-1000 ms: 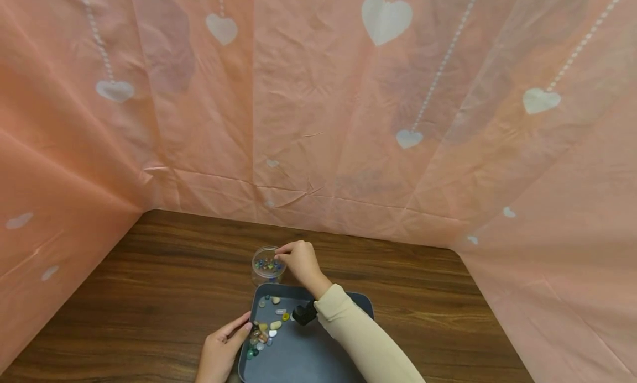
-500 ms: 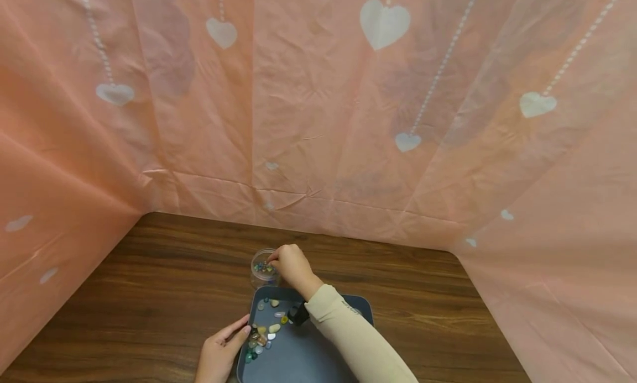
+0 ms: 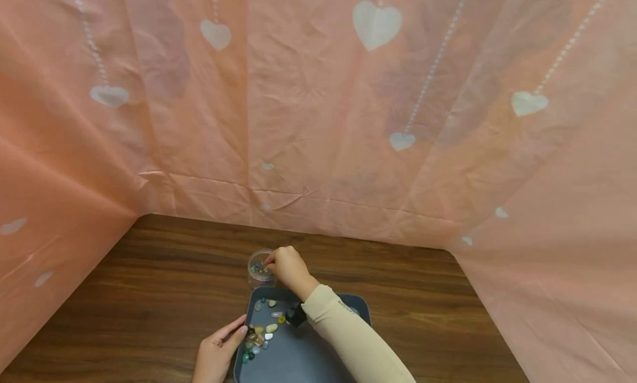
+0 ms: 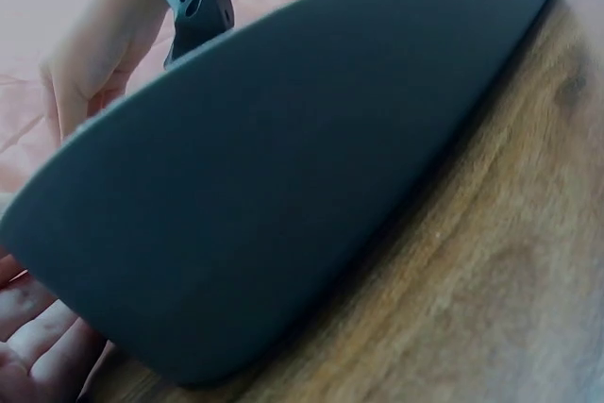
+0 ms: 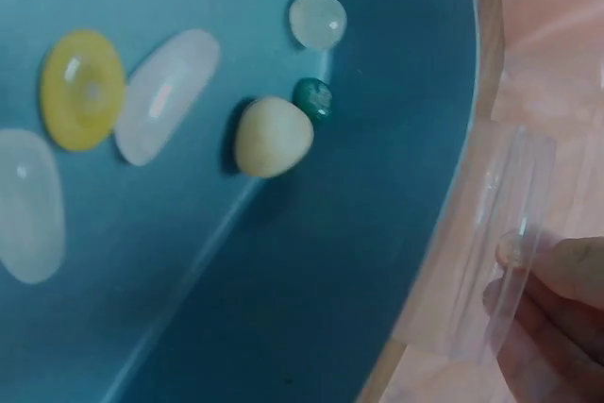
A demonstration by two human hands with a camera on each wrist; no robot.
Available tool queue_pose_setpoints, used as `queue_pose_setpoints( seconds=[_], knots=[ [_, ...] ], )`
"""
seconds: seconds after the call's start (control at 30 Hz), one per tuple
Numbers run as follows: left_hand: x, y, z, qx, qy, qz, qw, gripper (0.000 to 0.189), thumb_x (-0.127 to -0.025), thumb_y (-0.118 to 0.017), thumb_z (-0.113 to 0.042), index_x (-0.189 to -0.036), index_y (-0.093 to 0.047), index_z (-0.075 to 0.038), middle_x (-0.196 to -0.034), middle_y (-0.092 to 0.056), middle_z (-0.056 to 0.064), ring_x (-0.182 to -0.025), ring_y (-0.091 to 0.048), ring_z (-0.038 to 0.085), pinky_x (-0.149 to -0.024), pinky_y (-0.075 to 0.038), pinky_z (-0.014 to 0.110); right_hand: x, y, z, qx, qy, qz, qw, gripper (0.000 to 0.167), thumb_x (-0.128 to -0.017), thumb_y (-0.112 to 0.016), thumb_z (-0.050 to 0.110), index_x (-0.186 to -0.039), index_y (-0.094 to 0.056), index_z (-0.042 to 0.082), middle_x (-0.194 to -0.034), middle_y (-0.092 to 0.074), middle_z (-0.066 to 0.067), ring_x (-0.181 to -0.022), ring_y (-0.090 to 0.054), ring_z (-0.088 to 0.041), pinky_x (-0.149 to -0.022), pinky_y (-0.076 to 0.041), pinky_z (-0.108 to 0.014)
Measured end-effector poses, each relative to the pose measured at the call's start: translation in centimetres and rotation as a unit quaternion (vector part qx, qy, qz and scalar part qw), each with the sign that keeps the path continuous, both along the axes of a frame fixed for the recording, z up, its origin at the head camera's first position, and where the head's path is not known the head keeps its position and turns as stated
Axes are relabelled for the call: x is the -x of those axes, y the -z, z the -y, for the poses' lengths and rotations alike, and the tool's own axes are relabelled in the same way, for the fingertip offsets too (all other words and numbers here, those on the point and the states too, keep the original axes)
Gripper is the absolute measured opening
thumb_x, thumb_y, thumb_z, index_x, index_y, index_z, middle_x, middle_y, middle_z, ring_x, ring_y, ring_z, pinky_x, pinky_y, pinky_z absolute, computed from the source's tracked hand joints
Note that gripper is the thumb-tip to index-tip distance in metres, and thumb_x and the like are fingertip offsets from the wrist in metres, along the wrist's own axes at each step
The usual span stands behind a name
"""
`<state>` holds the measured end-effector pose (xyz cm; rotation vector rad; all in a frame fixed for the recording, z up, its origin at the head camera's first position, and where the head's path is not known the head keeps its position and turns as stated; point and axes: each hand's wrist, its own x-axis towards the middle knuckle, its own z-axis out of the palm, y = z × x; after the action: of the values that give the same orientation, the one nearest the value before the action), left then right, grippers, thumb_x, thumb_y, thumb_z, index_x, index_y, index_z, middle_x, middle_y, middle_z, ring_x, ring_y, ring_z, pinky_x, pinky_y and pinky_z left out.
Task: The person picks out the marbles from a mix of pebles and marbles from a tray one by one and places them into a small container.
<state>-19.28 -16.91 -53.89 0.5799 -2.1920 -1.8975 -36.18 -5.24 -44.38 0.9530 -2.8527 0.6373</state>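
A clear jar (image 3: 256, 283) holding several small coloured beads (image 3: 257, 267) stands just behind a grey-blue tray (image 3: 298, 361). My right hand (image 3: 290, 268) bends down over the jar's mouth, fingertips inside the rim. In the right wrist view its thumb and fingers pinch a small pale stone (image 5: 511, 249), seen through the jar's clear wall. My left hand (image 3: 219, 344) grips the tray's left wall, thumb at the rim; in the left wrist view its fingers (image 4: 38, 346) lie against the outer wall. Polished stones (image 3: 256, 340) gather along the tray's left side.
Inside the tray, a yellow stone (image 5: 82, 90) lies beside a long pale pink one (image 5: 168, 96); a cream stone (image 5: 274, 137) sits near a corner. A black wrist camera (image 3: 296, 315) hangs over the tray. Pink heart-printed cloth (image 3: 318, 123) surrounds the wooden table (image 3: 149, 294).
My right hand has moved slightly left and lower, from the jar's right rim to fingertips inside its mouth. The left hand keeps its place on the tray; the whole view has shifted a little.
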Motion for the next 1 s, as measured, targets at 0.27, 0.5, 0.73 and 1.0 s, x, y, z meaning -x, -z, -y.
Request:
queue_pose_setpoints(
  seconds=[0.27, 0.5, 0.73, 1.0],
  knots=[
    [-0.1, 0.0, 0.1, 0.007, 0.0, 0.014, 0.9999, 0.042, -0.089, -0.076, -0.033, -0.122, -0.072, -0.008, -0.122, -0.07, 0.014, -0.092, -0.061, -0.008, -0.077, -0.05, 0.013, 0.0, 0.1, -0.2, -0.01, -0.014, -0.007, 0.9998, 0.008, -0.086, -0.077, 0.012, -0.091, -0.082, 0.01, -0.091, -0.079, -0.001, -0.085, -0.072, -0.013, -0.07, -0.054, -0.016],
    [-0.3, -0.2, 0.1, 0.004, -0.002, 0.022, 0.9998, 0.044, -0.089, -0.075, -0.034, -0.123, -0.071, -0.007, -0.123, -0.069, 0.015, -0.089, -0.062, -0.005, -0.074, -0.052, 0.015, -0.4, -0.1, -1.4, 0.078, -0.002, 0.004, 0.9969, 0.008, -0.086, -0.076, 0.01, -0.091, -0.082, 0.007, -0.091, -0.079, -0.005, -0.085, -0.073, -0.017, -0.067, -0.053, -0.017],
    [-0.1, -0.5, 0.0, 0.008, 0.005, 0.035, 0.9993, 0.049, -0.088, -0.075, -0.039, -0.124, -0.07, -0.006, -0.124, -0.068, 0.016, -0.094, -0.064, 0.002, -0.072, -0.053, 0.016, -2.0, -0.1, -4.4, 0.22, 0.055, 0.056, 0.9723, 0.015, -0.09, -0.073, 0.013, -0.096, -0.08, 0.002, -0.092, -0.078, -0.012, -0.066, -0.065, -0.015, -0.053, -0.042, -0.017],
    [-0.1, -0.4, 0.2, 0.024, 0.004, 0.067, 0.9975, 0.056, -0.085, -0.074, -0.05, -0.125, -0.07, -0.011, -0.125, -0.068, 0.014, -0.106, -0.067, 0.018, -0.073, -0.055, 0.02, -4.5, -0.5, -8.8, 0.26, 0.081, 0.031, 0.9616, 0.017, -0.091, -0.072, 0.015, -0.1, -0.079, 0.002, -0.098, -0.077, -0.015, -0.088, -0.074, -0.026, -0.065, -0.055, -0.02]
  ],
)
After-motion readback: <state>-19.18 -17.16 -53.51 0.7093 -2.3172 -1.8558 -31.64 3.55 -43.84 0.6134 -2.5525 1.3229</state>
